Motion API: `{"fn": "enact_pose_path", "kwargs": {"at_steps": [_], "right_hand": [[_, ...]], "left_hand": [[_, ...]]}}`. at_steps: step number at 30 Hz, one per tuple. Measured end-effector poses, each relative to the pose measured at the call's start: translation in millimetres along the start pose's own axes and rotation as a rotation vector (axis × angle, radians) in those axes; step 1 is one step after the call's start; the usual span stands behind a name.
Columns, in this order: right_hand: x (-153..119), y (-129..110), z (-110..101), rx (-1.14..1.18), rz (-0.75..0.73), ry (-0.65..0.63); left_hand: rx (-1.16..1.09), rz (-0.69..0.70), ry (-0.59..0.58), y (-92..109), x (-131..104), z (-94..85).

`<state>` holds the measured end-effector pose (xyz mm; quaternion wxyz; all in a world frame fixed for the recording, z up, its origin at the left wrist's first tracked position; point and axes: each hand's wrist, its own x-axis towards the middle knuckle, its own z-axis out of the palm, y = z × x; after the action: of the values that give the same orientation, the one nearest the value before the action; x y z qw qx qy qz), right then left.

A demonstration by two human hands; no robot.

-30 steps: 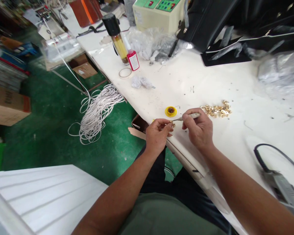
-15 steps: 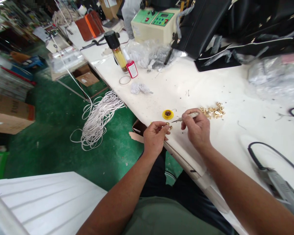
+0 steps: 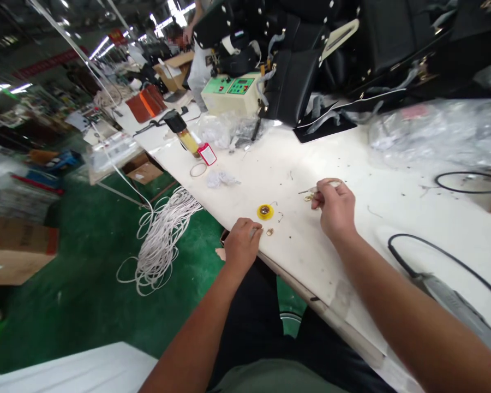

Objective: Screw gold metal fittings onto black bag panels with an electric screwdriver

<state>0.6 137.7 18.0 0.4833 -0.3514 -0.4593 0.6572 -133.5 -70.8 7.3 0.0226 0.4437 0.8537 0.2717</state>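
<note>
"Both gripping?"
"Right hand [image 3: 337,210] closes round a thin tool [image 3: 312,190]; left hand [image 3: 242,245], at the edge of the white table [image 3: 303,254], can't tell."
"Gold piece [image 3: 270,232]?"
"Just beside left hand; table between hands."
"Writing?"
"Bottle label [image 3: 207,155]: unreadable."

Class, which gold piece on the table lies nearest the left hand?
The lone gold piece beside the left hand, this side of the yellow dish; other visible gold pieces are by the right hand.
</note>
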Motion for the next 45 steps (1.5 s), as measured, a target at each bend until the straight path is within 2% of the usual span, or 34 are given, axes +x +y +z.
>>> {"fn": "enact_pose_path", "kwargs": {"at_steps": [4, 7, 11, 14, 17, 20, 22, 25, 27, 29, 32, 35, 37, 39, 45], "right_hand": [[8.1, -8.4, -4.9, 0.105, 0.017, 0.047], [15.5, -11.9, -9.2, 0.168, 0.012, 0.081], [23.2, -16.0, -14.2, 0.205, -0.011, 0.117], [24.6, -20.3, -16.2, 0.204, -0.015, 0.113], [24.2, -23.1, -17.1, 0.213, -0.007, 0.114], [23.5, -23.1, -17.1, 0.212, 0.005, 0.120], [22.6, -22.3, -16.9, 0.210, 0.016, 0.116], [20.3, -20.2, -15.8, 0.216, 0.039, 0.107], [17.1, -16.9, -13.9, 0.196, 0.057, 0.070], [11.2, -10.7, -10.5, 0.133, 0.088, -0.023], [-2.3, 3.0, -2.4, -0.024, 0.172, -0.243], [-13.6, 15.7, 7.6, -0.170, 0.231, -0.382], [-15.7, 20.5, 15.0, -0.257, 0.216, -0.390], [-13.9, 22.4, 22.7, -0.342, 0.179, -0.398], [-7.3, 24.6, 39.7, -0.560, 0.065, -0.476]], "left_hand": [[0.067, -0.007, 0.044, 5.6, 3.9, -4.2], [0.029, 0.092, 0.053, 30.1, 11.0, -1.7], [0.037, 0.213, -0.062, 78.8, 39.2, 21.4], [0.127, 0.207, -0.142, 104.9, 69.2, 48.3], [0.161, 0.189, -0.169, 113.5, 93.6, 72.9], [0.160, 0.164, -0.172, 113.2, 104.4, 86.6], [0.143, 0.146, -0.155, 114.1, 102.7, 87.2], [0.105, 0.123, -0.113, 116.7, 85.6, 74.4], [0.026, 0.146, -0.067, 113.6, 64.3, 58.0], [-0.134, 0.210, 0.021, 101.1, 38.1, 37.7], [-0.234, 0.200, 0.174, 63.8, 2.4, 7.1], [-0.228, 0.082, 0.228, 20.2, -15.0, -12.4], [-0.243, 0.027, 0.209, -0.5, -16.0, -16.0], [-0.278, 0.027, 0.182, -10.7, -11.9, -13.5], [-0.337, 0.064, 0.133, -9.8, 0.8, 4.1]]}}
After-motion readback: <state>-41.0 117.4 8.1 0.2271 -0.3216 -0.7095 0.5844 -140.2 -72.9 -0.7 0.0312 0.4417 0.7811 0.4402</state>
